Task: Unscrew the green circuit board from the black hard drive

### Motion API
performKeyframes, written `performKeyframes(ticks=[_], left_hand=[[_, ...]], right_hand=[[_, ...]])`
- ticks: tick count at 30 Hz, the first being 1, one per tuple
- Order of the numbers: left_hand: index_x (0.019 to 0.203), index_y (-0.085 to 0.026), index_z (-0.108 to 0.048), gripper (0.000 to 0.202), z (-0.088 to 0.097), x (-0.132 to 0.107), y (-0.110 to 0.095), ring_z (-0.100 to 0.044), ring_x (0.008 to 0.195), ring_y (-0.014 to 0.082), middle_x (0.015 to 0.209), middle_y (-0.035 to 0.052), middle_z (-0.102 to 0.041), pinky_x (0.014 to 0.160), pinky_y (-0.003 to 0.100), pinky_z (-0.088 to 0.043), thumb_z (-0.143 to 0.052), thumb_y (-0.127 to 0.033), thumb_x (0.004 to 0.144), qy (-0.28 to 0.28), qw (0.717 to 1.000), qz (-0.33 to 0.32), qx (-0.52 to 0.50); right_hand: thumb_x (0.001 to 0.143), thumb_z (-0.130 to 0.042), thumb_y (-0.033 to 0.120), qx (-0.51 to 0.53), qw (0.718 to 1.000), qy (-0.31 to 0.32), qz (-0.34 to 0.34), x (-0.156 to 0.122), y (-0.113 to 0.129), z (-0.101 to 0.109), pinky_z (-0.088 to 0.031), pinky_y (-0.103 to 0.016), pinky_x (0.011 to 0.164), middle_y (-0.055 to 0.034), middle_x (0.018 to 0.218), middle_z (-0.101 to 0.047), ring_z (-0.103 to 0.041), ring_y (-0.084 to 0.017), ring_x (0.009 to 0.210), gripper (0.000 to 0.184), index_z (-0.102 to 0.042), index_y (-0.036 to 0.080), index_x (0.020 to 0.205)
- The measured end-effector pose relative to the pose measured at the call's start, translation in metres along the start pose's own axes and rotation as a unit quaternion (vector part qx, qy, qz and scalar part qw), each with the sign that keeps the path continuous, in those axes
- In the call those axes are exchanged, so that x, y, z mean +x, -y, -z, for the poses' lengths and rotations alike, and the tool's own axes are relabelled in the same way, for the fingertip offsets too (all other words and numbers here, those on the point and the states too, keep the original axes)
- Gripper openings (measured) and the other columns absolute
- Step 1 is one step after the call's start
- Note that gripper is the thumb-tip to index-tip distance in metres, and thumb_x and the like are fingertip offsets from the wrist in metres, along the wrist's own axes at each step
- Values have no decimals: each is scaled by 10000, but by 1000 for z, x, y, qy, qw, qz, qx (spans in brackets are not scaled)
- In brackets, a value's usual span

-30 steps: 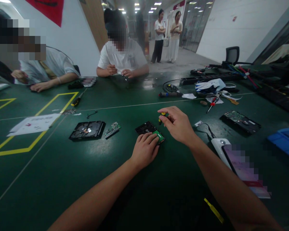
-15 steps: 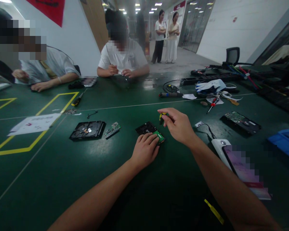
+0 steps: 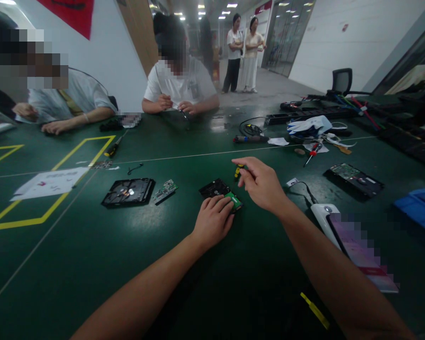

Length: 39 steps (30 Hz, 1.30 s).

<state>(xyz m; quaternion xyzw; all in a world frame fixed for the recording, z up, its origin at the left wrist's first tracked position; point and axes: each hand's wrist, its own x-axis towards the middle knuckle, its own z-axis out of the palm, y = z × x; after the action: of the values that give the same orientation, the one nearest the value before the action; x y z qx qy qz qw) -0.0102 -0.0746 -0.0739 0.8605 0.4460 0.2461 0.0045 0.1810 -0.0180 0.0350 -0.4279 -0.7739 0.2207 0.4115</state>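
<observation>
My left hand (image 3: 214, 219) lies over the near edge of a black hard drive (image 3: 214, 187) with a green label. Its fingers are bent across the drive and hold it against the table. Between the thumb and index finger of my right hand (image 3: 260, 183) is a screwdriver (image 3: 237, 173) with a yellow and black handle. It stands roughly upright above the drive's right end; I cannot make out where its tip rests. Left of the drive lie a loose circuit board (image 3: 165, 191) and a second, opened hard drive (image 3: 128, 192).
Another hard drive (image 3: 354, 180) with a bare board lies to the right, near a blue bin (image 3: 420, 208). A white device (image 3: 327, 212) with a cable sits by my right forearm. A red screwdriver (image 3: 313, 152) and gloves (image 3: 310, 126) lie further back. Two people sit across the green table.
The fingers of my right hand have shifted slightly on the screwdriver, and more of its yellow handle shows. My left hand and the drive have stayed in place.
</observation>
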Motion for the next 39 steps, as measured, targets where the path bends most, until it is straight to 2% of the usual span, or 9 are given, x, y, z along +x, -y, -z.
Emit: performKeyframes(ticks=[3, 6, 9, 14, 18, 23, 29, 32, 39], left_hand=[[1354, -240, -629, 375, -1, 0, 0, -547, 1336, 317, 1408, 79, -657, 1083, 535, -443, -559, -318, 994, 0, 1000, -2, 1], [1350, -249, -632, 373, -1, 0, 0, -548, 1337, 318, 1404, 80, -659, 1083, 538, -444, -566, -315, 989, -1, 1000, -2, -1], [1353, -251, -631, 375, -1, 0, 0, -547, 1338, 317, 1403, 81, -659, 1087, 541, -441, -565, -317, 989, -1, 1000, -1, -1], [1363, -241, -624, 383, -1, 0, 1, -545, 1334, 321, 1413, 83, -653, 1079, 546, -445, -555, -321, 994, 2, 1000, -4, 0], [1363, -245, -623, 381, 0, 0, 0, -545, 1335, 320, 1411, 80, -654, 1080, 543, -443, -552, -321, 997, 1, 1000, -1, 0], [1362, -239, -623, 381, 0, 0, 0, -544, 1338, 318, 1415, 78, -652, 1084, 531, -442, -554, -320, 996, 3, 1000, -2, 0], [1366, -239, -620, 385, 0, 0, 0, -542, 1342, 321, 1420, 77, -649, 1089, 537, -436, -558, -322, 995, 2, 1000, -1, 2], [1357, -242, -627, 376, 0, 0, 0, -549, 1337, 322, 1409, 82, -655, 1086, 534, -439, -550, -326, 999, -1, 1000, -3, 2], [1338, -234, -639, 368, 0, 0, 0, -557, 1328, 316, 1392, 86, -664, 1085, 524, -450, -573, -318, 986, -9, 1000, -7, 5]], right_hand=[[1015, -509, 238, 5, 1000, -4, 9, 1, 1, 0, -557, -392, 814, -74, 1194, -678, -677, -187, 854, 289, -662, 256, 1260], [1003, -560, 263, -22, 999, -13, 36, 2, 2, 1, -539, -426, 866, -77, 1150, -683, -655, -241, 1006, 194, -702, 264, 1136], [981, -621, 294, -47, 998, -28, 28, 2, 1, 1, -530, -407, 810, -74, 1099, -672, -648, -233, 939, 142, -707, 260, 1088], [928, -716, 372, -21, 998, -53, -23, 0, -2, -2, -524, -367, 708, -76, 1076, -681, -641, -211, 830, 244, -656, 242, 1126], [968, -644, 301, -24, 999, -26, -10, 0, -2, -1, -537, -371, 714, -80, 1131, -680, -649, -189, 783, 206, -661, 244, 1165], [1003, -496, 190, -12, 1000, -18, -4, 0, -2, -1, -568, -387, 753, -86, 1246, -624, -638, -131, 683, 316, -654, 258, 1267], [1027, -536, 311, 6, 1000, -16, -12, 0, -3, -1, -571, -354, 734, -91, 1239, -617, -665, -155, 773, 281, -686, 261, 1260], [1031, -527, 294, -10, 1000, -18, -7, 1, -4, -1, -555, -352, 737, -87, 1205, -648, -666, -177, 824, 265, -681, 259, 1243], [949, -690, 350, -35, 998, -56, -14, 1, -7, -2, -533, -354, 723, -73, 1097, -663, -643, -207, 861, 176, -670, 244, 1088]])
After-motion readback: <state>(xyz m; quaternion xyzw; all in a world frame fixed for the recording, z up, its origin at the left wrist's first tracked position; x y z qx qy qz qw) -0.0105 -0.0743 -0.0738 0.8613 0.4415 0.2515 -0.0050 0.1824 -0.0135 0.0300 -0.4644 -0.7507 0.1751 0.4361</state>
